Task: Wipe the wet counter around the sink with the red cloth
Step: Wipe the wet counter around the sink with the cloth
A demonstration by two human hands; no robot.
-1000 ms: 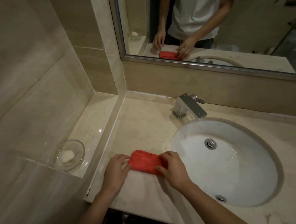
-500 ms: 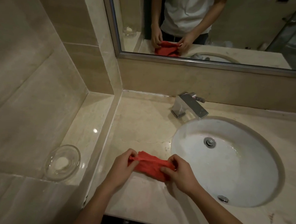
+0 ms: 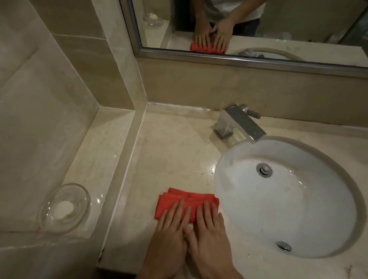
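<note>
The soft folded red cloth [image 3: 186, 202] lies flat on the shiny beige stone counter [image 3: 173, 151], beside the round white sink [image 3: 303, 211]. The left hand [image 3: 169, 235] and right hand [image 3: 210, 236] press it, fingers straight.

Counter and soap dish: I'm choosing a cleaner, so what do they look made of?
Counter: polished beige marble-like stone, judging by faint veins and glossy highlights; could be imitation. Soap dish: clear glass or plastic; see-through with bright rim glints.
</note>
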